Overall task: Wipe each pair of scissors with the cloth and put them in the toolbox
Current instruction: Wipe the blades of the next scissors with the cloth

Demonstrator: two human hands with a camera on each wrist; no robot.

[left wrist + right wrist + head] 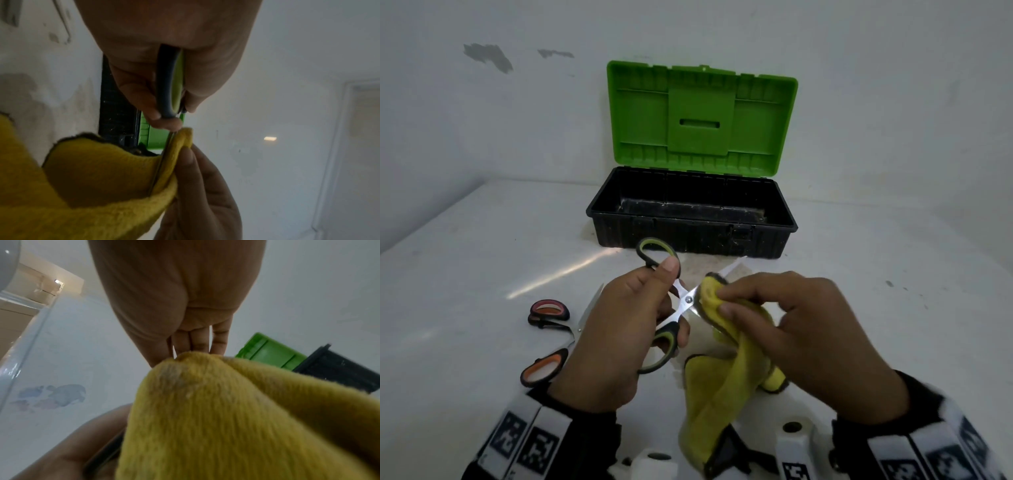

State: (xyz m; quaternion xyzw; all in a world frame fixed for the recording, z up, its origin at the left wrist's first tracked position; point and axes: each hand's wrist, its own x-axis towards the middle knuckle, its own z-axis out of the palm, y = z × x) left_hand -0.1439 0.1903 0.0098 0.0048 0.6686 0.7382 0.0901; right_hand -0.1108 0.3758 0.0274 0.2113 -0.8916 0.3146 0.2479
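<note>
Gripped by the left hand, the green-handled scissors hover before the toolbox; the right hand should keep the yellow cloth pinched round the blade, stroking toward the tip.

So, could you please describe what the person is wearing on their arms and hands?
Both hands, the left hand and the right hand, are bare, without gloves. Each forearm has a black sleeve wrapped by a white wristband carrying square black-and-white coded markers. White camera housings sit below the wrists.

No legible text anywhere.
</note>
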